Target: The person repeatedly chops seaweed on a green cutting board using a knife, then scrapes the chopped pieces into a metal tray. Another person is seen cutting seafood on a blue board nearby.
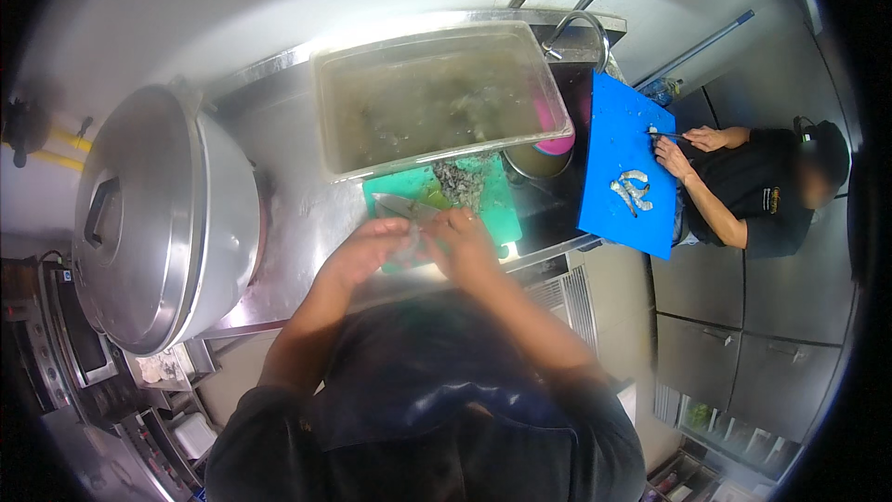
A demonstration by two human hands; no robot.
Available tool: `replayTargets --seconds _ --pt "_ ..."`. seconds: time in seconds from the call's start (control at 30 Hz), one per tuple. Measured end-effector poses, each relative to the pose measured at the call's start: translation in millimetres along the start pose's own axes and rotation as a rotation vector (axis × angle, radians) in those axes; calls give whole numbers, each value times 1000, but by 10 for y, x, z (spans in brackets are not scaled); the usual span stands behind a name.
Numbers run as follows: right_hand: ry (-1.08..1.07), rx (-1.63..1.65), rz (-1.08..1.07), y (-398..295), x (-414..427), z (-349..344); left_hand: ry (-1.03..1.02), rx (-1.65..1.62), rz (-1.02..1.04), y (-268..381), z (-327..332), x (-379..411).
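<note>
Over the near part of a green cutting board [503, 206], my left hand [368, 251] and my right hand [461, 244] meet. Both pinch a small greyish, translucent piece [414, 245], which looks like a raw shrimp; my fingers partly cover it. Just beyond them a knife blade [396, 204] lies across the board, its handle end hidden by my right hand. A heap of grey shell scraps [460, 185] sits on the far right of the board. Behind it stands a large clear plastic tub [446, 157] of murky water.
Left is a big lidded metal pot [223, 216] on the steel counter [293, 153]. A round container with a pink rim [555, 145] and a curved faucet [603, 31] are right of the tub. A co-worker [739, 188] cuts shrimp [634, 192] on a blue board [620, 153].
</note>
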State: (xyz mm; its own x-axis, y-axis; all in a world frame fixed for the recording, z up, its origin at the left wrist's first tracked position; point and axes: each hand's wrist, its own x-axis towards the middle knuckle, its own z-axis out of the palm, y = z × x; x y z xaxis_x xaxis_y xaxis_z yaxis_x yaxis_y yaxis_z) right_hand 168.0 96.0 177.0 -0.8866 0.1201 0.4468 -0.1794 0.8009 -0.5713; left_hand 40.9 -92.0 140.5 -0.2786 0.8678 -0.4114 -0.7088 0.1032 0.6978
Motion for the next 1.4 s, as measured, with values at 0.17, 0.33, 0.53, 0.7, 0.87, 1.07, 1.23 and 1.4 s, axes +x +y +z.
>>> replayTargets --seconds 0.17,0.33,0.53,0.7,0.87,1.07,1.23,1.4 --pt "-8 361 279 194 -93 1 7 158 5 -40 -30 84" --pt "27 466 475 550 -134 -300 -73 191 -73 171 139 119" --pt "-73 -928 559 1796 -336 -874 100 129 82 191 183 130" --pt "226 -291 304 1740 472 -675 298 251 102 -42 29 127" --pt "-347 -638 538 2439 1344 -178 427 699 184 -243 -124 152" --pt "-351 -494 321 1827 1399 255 693 1101 402 -134 -120 -264" --pt "-507 -251 212 719 255 338 906 1144 352 -182 -100 -486" --pt "-527 -421 161 1136 -714 555 730 1144 296 -170 -110 -352"
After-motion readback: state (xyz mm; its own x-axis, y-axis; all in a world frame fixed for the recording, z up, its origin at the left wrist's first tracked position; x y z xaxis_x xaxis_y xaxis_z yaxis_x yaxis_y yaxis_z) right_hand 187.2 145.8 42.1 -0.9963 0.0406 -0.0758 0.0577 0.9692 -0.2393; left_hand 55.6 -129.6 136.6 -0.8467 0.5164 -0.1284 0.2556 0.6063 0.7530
